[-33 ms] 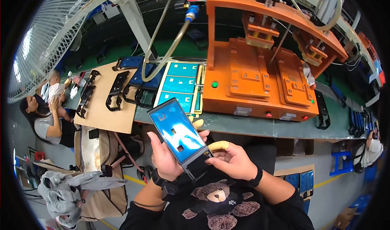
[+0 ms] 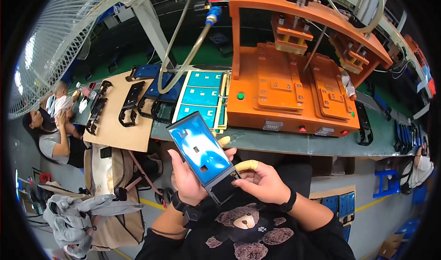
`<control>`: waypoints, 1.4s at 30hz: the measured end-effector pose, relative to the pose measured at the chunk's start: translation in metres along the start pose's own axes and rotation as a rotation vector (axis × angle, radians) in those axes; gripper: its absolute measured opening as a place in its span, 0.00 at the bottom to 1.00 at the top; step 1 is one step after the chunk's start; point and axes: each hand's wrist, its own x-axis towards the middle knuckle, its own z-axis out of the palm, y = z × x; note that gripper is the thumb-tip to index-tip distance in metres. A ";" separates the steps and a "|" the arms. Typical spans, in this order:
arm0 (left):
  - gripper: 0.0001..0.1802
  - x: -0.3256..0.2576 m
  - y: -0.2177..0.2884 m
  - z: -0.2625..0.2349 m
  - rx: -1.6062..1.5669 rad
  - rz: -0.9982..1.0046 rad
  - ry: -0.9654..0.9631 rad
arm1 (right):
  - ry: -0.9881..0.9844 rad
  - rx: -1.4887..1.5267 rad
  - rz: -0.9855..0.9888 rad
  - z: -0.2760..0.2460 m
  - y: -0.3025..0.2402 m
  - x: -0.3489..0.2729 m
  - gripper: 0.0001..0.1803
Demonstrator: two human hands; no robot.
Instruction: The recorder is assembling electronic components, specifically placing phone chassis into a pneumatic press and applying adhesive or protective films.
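Left hand [image 2: 190,179] cradles the blue phone frame [image 2: 200,154], right hand [image 2: 262,182] pinches its lower corner. I'd grip only the edges so the film stays clean.

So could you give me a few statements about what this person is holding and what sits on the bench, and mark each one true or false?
1. The left hand grips the flat rectangular panel with the glossy blue face. True.
2. The right hand rests on the big orange press machine. False: it is at the panel's dark lower end, away from the machine.
3. A yellow cot covers one of the right hand's fingers. True.
4. The tray of teal sheets lies to the right of the orange machine. False: it lies to its left.
5. Black frame parts lie on a brown cardboard sheet. True.
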 end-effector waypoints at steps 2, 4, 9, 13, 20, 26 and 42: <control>0.58 0.000 -0.006 0.005 -0.036 0.021 0.001 | -0.008 0.003 -0.012 -0.003 0.000 -0.004 0.17; 0.57 0.003 -0.009 0.009 -0.020 0.016 0.013 | -0.017 0.008 -0.025 -0.006 0.001 -0.007 0.17; 0.53 0.014 -0.008 0.004 -0.148 0.050 -0.037 | -0.017 0.021 0.019 -0.020 0.011 -0.014 0.15; 0.51 0.022 -0.014 0.007 -0.106 0.032 -0.038 | 0.067 -0.236 -0.083 -0.030 0.001 -0.010 0.16; 0.52 0.026 -0.028 0.019 0.193 0.098 -0.043 | 0.276 -0.719 -0.625 -0.023 -0.042 0.020 0.19; 0.48 0.022 -0.033 0.026 0.485 0.181 0.019 | 0.339 -0.682 -0.546 -0.008 -0.041 0.032 0.20; 0.43 0.018 -0.041 0.015 0.683 0.261 0.026 | 0.383 -0.676 -0.534 -0.007 -0.032 0.038 0.22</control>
